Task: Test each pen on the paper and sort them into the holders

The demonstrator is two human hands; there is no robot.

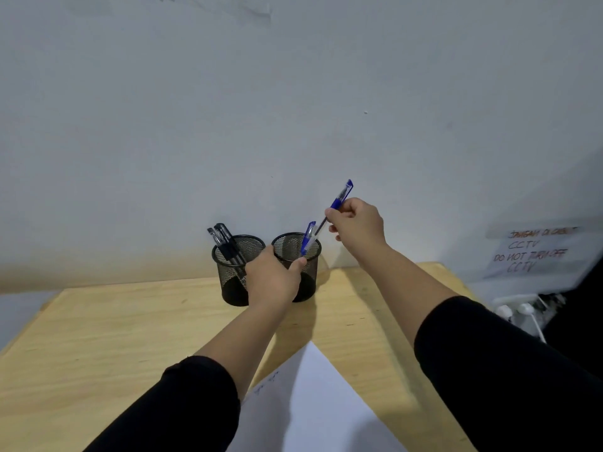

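Observation:
Two black mesh holders stand side by side at the back of the wooden table (98, 337). The left holder (230, 272) contains black pens (225, 243). The right holder (293, 247) contains one blue pen (307, 238). My left hand (274, 278) wraps around the front of the right holder, touching both. My right hand (357, 225) pinches another blue pen (339, 200), tilted, its tip pointing down over the right holder's rim. A white paper (313, 396) with faint scribbles lies near me between my arms.
A pale wall rises directly behind the holders. At the right hangs a paper sign (532, 252) with handwritten words about CCTV, and below it a white power strip with plugs (518, 309). The table's right edge runs close to my right arm.

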